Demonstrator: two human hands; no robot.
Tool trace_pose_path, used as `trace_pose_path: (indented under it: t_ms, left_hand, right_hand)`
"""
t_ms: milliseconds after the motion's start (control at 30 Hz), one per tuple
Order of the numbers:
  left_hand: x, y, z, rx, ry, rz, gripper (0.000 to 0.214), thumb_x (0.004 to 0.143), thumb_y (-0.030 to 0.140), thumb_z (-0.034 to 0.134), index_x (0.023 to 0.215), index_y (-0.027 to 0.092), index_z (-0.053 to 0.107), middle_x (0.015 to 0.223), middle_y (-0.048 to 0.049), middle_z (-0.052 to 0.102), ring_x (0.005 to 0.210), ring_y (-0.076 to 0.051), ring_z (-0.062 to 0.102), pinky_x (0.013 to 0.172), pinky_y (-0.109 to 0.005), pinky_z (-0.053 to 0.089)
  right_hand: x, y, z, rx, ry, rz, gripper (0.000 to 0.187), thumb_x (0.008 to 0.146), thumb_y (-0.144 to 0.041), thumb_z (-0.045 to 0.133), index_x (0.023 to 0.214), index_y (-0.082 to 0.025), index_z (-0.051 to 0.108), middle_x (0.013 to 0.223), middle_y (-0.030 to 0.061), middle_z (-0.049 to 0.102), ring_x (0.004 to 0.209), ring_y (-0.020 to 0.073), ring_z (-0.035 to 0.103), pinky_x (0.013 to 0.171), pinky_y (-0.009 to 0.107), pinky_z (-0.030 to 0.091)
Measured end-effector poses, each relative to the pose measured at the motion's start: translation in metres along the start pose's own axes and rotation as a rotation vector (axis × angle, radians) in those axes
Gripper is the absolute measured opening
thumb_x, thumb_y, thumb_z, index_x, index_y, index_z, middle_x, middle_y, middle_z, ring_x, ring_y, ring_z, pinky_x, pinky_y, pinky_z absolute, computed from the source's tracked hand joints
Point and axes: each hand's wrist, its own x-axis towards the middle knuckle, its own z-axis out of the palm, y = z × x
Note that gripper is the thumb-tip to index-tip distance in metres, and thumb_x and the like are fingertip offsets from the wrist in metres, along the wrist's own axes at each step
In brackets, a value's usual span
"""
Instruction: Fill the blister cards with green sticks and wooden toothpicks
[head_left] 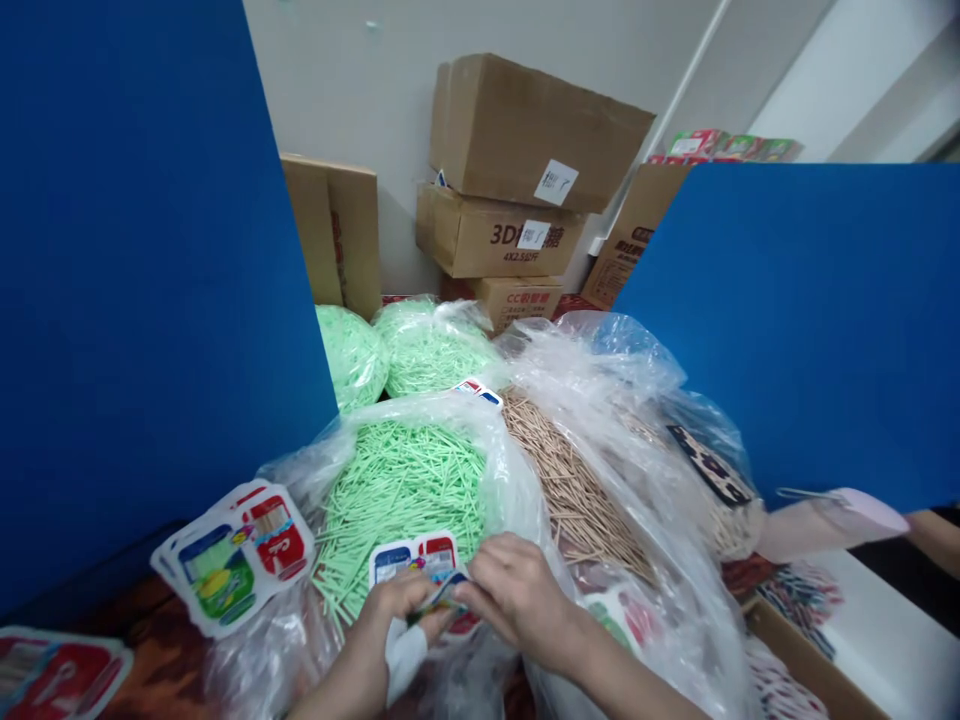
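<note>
My left hand [394, 625] and my right hand [521, 600] meet at the front of an open clear bag. Between them, both sets of fingers pinch a small printed pouch [444, 592], its edge partly hidden by the fingers. A white wrap [405, 655] covers part of my left hand. Just behind the hands, a blue and red printed card [394, 560] lies against the green sticks [412, 470] filling the bag; whether it is joined to the pouch I cannot tell. Brown sticks [577, 490] lie in a clear bag to the right.
A stack of printed pouches [232, 560] lies left of the green sticks, with another [64, 670] at the lower left. Blue panels [150, 250] [810, 330] stand on both sides. Cardboard boxes [525, 130] are piled behind. Part of another person's arm [934, 540] shows at the right edge.
</note>
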Motion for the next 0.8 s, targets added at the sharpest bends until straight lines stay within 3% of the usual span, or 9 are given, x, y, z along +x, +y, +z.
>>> trace_pose_path:
  t_ms: [133, 200, 267, 367, 500, 667, 800]
  left_hand:
    - [-0.004, -0.006, -0.009, -0.034, 0.101, -0.106, 0.029, 0.071, 0.026, 0.064, 0.056, 0.02, 0.04, 0.06, 0.0042, 0.041, 0.058, -0.014, 0.04, 0.056, -0.024, 0.031]
    - [-0.004, -0.005, -0.009, -0.097, 0.114, -0.137, 0.028, 0.07, 0.026, 0.064, 0.058, 0.02, 0.04, 0.061, 0.0042, 0.041, 0.059, -0.014, 0.039, 0.057, -0.024, 0.032]
    - [-0.004, -0.003, -0.007, -0.12, 0.115, -0.134, 0.029, 0.068, 0.026, 0.065, 0.056, 0.02, 0.04, 0.059, 0.0045, 0.041, 0.058, -0.013, 0.038, 0.056, -0.024, 0.031]
    - [-0.007, -0.002, -0.006, -0.116, 0.121, -0.111, 0.027, 0.067, 0.024, 0.067, 0.053, 0.019, 0.044, 0.057, 0.004, 0.044, 0.056, -0.013, 0.039, 0.054, -0.024, 0.031]
    - [-0.012, -0.003, -0.007, -0.114, 0.193, -0.105, 0.025, 0.066, 0.025, 0.071, 0.053, 0.018, 0.051, 0.058, 0.0022, 0.049, 0.056, -0.013, 0.043, 0.052, -0.023, 0.034]
    - [-0.012, 0.001, -0.004, -0.193, 0.226, -0.088, 0.024, 0.065, 0.03, 0.074, 0.053, 0.018, 0.056, 0.057, 0.002, 0.051, 0.055, -0.013, 0.043, 0.05, -0.023, 0.035]
    - [-0.01, -0.001, 0.0, -0.231, 0.213, -0.088, 0.024, 0.064, 0.031, 0.073, 0.051, 0.019, 0.057, 0.054, 0.0025, 0.052, 0.053, -0.013, 0.044, 0.049, -0.023, 0.036]
  right_hand:
    - [0.019, 0.005, 0.003, 0.362, -0.095, 0.094, 0.02, 0.095, -0.029, 0.043, 0.093, -0.021, 0.061, 0.082, 0.0028, 0.064, 0.076, 0.015, 0.058, 0.069, 0.027, 0.047]
    - [0.033, 0.02, 0.015, 0.583, 0.0, 0.239, 0.025, 0.097, -0.031, 0.038, 0.111, -0.021, 0.055, 0.099, 0.0049, 0.064, 0.089, 0.0152, 0.061, 0.077, 0.028, 0.049]
    - [0.046, 0.043, 0.031, 0.628, 0.144, 0.389, 0.032, 0.099, -0.031, 0.026, 0.117, -0.02, 0.05, 0.102, 0.0054, 0.064, 0.088, 0.0142, 0.063, 0.075, 0.028, 0.05]
    - [0.054, 0.083, 0.045, 0.268, 0.139, 0.509, 0.029, 0.096, -0.029, 0.031, 0.111, -0.017, 0.054, 0.095, 0.0054, 0.064, 0.087, 0.0162, 0.062, 0.078, 0.03, 0.05]
    - [0.045, 0.121, 0.037, 0.044, 0.025, 0.544, 0.024, 0.085, -0.017, 0.042, 0.101, -0.013, 0.06, 0.096, 0.0112, 0.062, 0.094, 0.0225, 0.057, 0.088, 0.038, 0.043]
    - [0.037, 0.129, 0.03, -0.141, -0.232, 0.5, 0.033, 0.07, -0.006, 0.052, 0.099, -0.018, 0.064, 0.099, 0.0077, 0.059, 0.095, 0.0211, 0.055, 0.089, 0.032, 0.04]
    - [0.039, 0.128, 0.037, -0.27, -0.342, 0.51, 0.034, 0.069, -0.005, 0.054, 0.1, -0.016, 0.064, 0.105, 0.0125, 0.056, 0.099, 0.0247, 0.051, 0.088, 0.033, 0.04]
